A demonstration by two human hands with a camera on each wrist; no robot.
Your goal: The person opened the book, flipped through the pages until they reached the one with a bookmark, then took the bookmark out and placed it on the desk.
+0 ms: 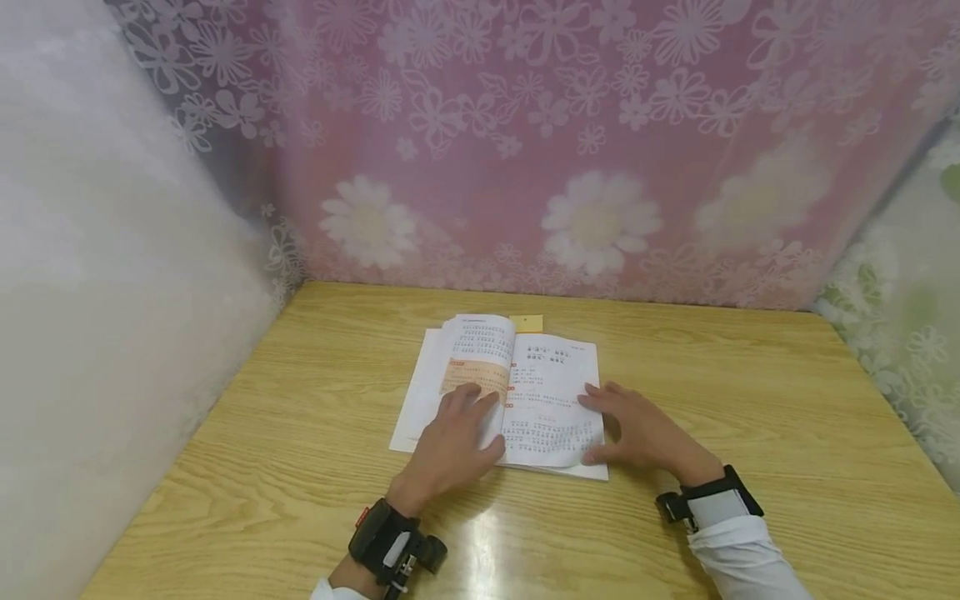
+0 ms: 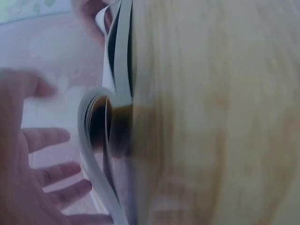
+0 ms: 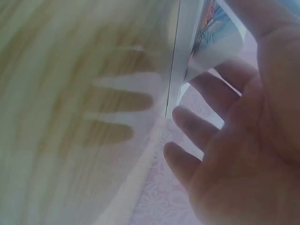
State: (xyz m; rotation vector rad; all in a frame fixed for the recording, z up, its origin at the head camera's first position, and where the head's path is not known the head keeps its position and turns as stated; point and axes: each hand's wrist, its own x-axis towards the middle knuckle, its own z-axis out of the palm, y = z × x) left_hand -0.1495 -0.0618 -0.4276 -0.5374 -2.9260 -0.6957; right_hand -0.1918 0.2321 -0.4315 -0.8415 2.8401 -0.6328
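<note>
An open book (image 1: pixel 551 367) with printed text lies on the wooden table, its left pages bulging in a curve, as the left wrist view also shows at the curled page stack (image 2: pixel 89 136). My left hand (image 1: pixel 453 442) is over the left page, fingers spread and thumb near the spine. At the right edge, my right hand (image 1: pixel 641 429) has its index finger and thumb apart, both right at the page. In the right wrist view a page corner (image 3: pixel 218 58) curls up beside the fingers, with a coloured picture on it.
A yellow tab (image 1: pixel 527 323) sticks out above the book's top edge. The wooden table (image 1: pixel 285 400) extends on both sides. Behind it hangs a pink flowered curtain (image 1: pixel 480 167), and a pale wall (image 1: pixel 135 250) borders the left. Each wrist wears a black camera strap (image 1: pixel 382 542).
</note>
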